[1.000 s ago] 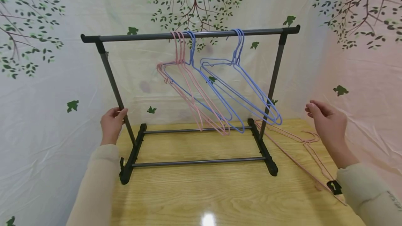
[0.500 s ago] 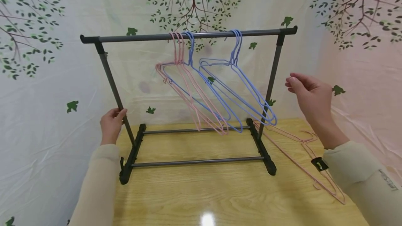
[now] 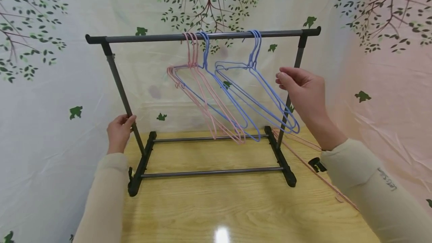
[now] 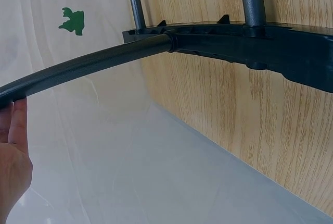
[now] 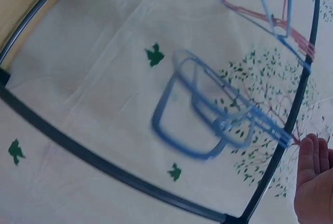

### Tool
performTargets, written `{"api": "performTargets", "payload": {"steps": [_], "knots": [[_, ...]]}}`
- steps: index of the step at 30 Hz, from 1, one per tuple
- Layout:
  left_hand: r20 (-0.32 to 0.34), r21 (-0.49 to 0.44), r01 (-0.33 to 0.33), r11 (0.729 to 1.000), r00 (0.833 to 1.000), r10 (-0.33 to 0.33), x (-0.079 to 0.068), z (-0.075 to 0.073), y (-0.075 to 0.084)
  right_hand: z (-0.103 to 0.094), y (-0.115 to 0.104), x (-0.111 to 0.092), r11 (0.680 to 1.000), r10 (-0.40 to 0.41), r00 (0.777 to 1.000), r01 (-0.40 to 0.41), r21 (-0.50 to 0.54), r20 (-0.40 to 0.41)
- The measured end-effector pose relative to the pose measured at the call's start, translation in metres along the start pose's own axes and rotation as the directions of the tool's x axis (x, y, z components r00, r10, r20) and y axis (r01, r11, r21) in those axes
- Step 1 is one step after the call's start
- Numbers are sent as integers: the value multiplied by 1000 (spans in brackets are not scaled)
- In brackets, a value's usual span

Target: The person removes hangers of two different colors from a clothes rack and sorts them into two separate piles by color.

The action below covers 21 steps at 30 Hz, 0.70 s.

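A black metal garment rack [image 3: 145, 38] stands upright on the wooden table. My left hand [image 3: 119, 134] holds its left post [image 3: 118, 80] low down, thumb in front; the left wrist view shows fingertips against that post [image 4: 93, 65]. My right hand [image 3: 305, 93] is raised in front of the right post, fingers loosely bent and nothing in them. Left of it, on the top bar, hang several blue hangers [image 3: 251, 63]. Farther along, pink hangers [image 3: 193, 65] and more blue hangers [image 3: 205, 57] hang close together. In the right wrist view the nearer blue hangers [image 5: 223, 125] look blurred.
Pink hangers [image 3: 332, 187] lie on the table [image 3: 209, 205] right of the rack, partly hidden by my right arm. A black strap piece [image 3: 317, 164] is at my right wrist. White cloth [image 3: 47, 141] with printed branches and green shapes surrounds the table.
My right hand has risen and moved left from beyond the rack's right side to the right post, near the blue hangers. The left hand stays on its post.
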<state>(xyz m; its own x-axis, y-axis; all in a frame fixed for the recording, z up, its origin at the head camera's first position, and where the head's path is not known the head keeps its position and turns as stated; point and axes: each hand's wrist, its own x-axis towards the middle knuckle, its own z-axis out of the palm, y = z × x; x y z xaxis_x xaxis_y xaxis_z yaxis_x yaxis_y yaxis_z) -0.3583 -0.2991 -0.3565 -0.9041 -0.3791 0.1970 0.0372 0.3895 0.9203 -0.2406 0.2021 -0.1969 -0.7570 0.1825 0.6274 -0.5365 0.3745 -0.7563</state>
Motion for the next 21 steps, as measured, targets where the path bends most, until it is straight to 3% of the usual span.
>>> {"api": "performTargets", "payload": {"steps": [9, 21], "knots": [[4, 3, 13, 1000, 1000, -13, 0, -2, -1, 40, -16, -5, 999, 11, 995, -14, 36, 101], [-7, -7, 23, 1000, 1000, -23, 0, -1, 1, 81, -15, -21, 999, -31, 974, 40, -34, 226]]}}
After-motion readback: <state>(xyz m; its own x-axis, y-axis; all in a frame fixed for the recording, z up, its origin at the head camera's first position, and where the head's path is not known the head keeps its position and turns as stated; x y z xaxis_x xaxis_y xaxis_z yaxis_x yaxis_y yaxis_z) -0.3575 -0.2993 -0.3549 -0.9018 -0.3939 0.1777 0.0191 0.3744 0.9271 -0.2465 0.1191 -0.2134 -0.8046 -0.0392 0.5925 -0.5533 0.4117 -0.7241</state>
